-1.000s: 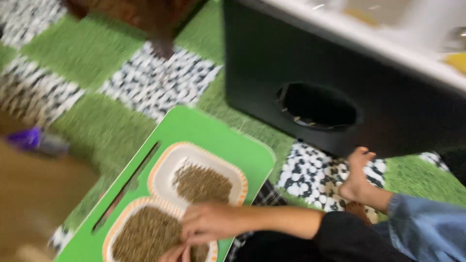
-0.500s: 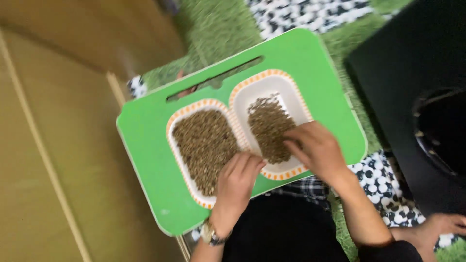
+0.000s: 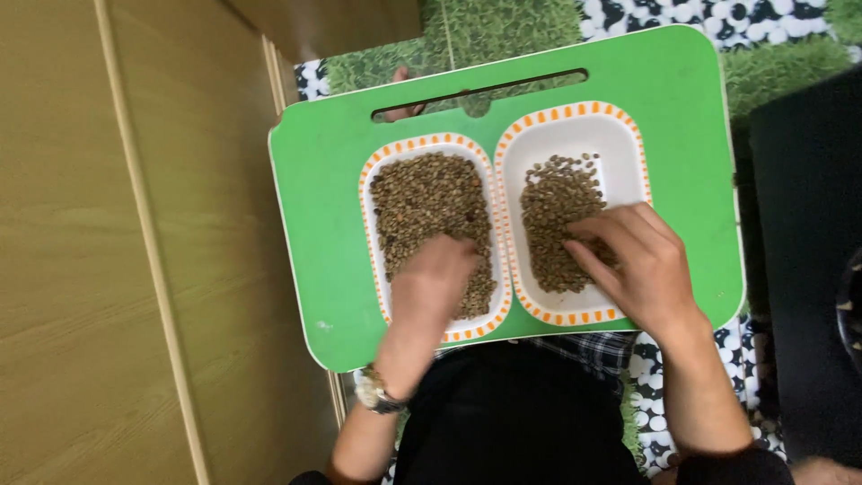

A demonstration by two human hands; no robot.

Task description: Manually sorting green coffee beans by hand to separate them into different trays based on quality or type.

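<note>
Tray (image 3: 332, 224) shifted centre | hands (image 3: 431, 283) in dishes (image 3: 571, 135) | cabinet (image 3: 108, 269) beside

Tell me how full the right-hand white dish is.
Partly full. The right dish shows bare white bottom around its patch of brown grains, while the left dish is covered nearly edge to edge.

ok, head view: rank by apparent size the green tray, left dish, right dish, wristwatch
1. green tray, clearly largest.
2. left dish and right dish, which look alike, so no ranking between them.
3. wristwatch, smallest.
</note>
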